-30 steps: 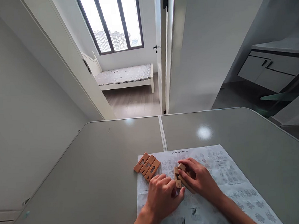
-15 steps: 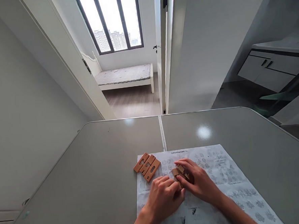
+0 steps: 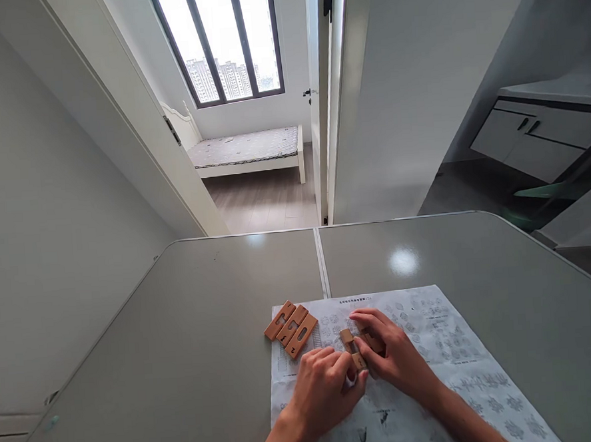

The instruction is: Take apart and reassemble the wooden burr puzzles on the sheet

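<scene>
A notched wooden burr puzzle piece (image 3: 347,338) lies angled over the printed sheet (image 3: 412,414). My left hand (image 3: 325,379) pinches its near end between thumb and fingers. Just to the right, my right hand (image 3: 393,348) curls around another wooden puzzle piece (image 3: 371,341), mostly covered by the fingers; its thumb reaches to the left piece. Whether more pieces are under that palm I cannot tell. Three flat wooden puzzle pieces (image 3: 291,329) with cut-outs and dark numbers lie side by side at the sheet's left edge.
The sheet, printed with small diagrams, rests on a glossy grey table (image 3: 208,360) with a seam (image 3: 321,263) down its far half. Past the table are an open door (image 3: 319,113), a bed (image 3: 251,147) and a window (image 3: 225,45). A white cabinet (image 3: 530,133) stands far right.
My right hand has shifted slightly right with its piece, away from the piece in my left hand; a gap shows between them. The three flat pieces have not moved.
</scene>
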Available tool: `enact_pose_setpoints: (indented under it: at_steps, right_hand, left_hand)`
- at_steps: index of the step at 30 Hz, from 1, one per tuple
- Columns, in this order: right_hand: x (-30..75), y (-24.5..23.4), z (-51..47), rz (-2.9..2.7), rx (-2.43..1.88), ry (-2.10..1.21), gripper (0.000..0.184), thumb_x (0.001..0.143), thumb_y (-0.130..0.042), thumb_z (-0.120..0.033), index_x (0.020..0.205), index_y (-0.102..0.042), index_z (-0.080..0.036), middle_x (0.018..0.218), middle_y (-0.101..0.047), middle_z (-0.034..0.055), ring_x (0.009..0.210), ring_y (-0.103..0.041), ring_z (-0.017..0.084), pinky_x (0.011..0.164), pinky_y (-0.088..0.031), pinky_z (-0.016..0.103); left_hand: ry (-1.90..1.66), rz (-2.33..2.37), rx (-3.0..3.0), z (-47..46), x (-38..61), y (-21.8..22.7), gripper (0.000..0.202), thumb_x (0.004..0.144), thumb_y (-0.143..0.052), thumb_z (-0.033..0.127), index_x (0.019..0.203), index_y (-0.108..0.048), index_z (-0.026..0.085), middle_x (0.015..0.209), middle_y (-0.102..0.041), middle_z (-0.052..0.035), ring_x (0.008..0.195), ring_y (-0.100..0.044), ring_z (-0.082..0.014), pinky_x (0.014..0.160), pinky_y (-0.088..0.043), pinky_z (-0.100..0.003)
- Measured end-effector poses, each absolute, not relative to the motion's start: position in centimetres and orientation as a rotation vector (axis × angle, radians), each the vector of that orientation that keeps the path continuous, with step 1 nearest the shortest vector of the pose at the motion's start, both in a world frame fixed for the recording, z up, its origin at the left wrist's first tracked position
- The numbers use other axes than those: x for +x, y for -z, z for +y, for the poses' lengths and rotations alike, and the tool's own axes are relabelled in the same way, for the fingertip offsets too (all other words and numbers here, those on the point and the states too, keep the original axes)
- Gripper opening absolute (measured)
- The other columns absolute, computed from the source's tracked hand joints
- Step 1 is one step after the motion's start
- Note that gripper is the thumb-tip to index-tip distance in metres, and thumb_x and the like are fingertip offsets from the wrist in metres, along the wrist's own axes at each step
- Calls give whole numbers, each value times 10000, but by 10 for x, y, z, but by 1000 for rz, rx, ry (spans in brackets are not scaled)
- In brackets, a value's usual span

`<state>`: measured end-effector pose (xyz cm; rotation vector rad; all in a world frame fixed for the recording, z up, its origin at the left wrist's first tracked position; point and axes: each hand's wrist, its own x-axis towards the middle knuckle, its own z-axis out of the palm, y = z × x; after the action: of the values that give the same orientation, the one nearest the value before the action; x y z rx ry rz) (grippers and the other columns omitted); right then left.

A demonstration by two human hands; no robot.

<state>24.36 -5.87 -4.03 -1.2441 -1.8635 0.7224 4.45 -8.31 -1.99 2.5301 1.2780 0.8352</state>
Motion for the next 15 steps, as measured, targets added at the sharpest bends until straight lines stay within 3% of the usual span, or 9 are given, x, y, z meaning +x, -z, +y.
enact_pose_setpoints:
  at_steps: [11,15]
  right_hand:
    - [246,33,-59,-1787,-1221,-897,250,1050,-534,-329,1272,-626,-260,1420,-629,115,1228,-673,294,1065,-566,465]
    - [246,33,-59,-1786,-1138,-981,261,1078,-486,-316,1283,-638,-267,1487,-607,113,1324,-634,289,1093,-551,444]
  left_hand:
    - [-868,1266,2500,-84,45,22,310,874,-765,221,732,-489,232,627,-636,55,552,-621,-142,558,-447,-286]
    - [-879,1261,2531,-83,45,18,339,849,-813,250,774,-483,241,688,-641,42,614,-632,-162,561,-471,-303]
